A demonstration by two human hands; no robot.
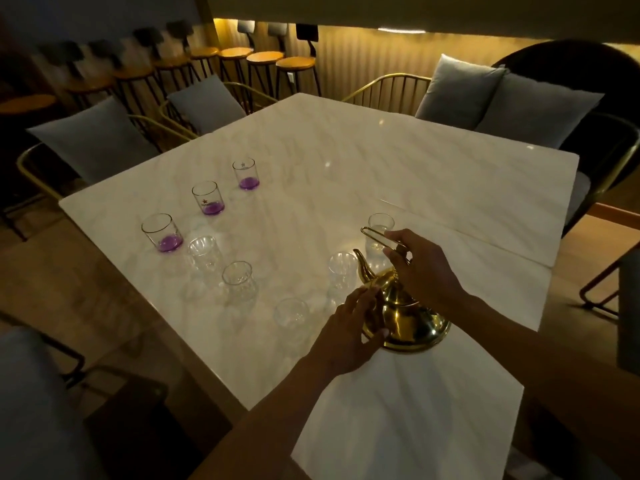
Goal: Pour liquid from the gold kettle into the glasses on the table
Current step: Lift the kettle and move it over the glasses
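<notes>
A: Brass-coloured, polished, bell-shaped: the kettle (405, 317) stands upright on the white marble-pattern bench (433, 174), near its front edge. Curved spout points toward the far left.

B: Grip status?

A: Right hand (420, 268): grip closed on the thin wire loop handle above the lid. Left hand (349, 332): fingers straight, pressed flat against the kettle's smooth side below the spout.

B: Glasses?

A: Three smooth cylindrical tumblers (207, 199) with purple bases form a diagonal row far left. Four faceted clear glasses (239, 280) stand nearer; one (343, 268) is just beside the spout. A tall clear glass (380, 225) stands behind the handle.

B: Surroundings?

A: Grey cushions (460, 88) on wire-frame chairs.
</notes>
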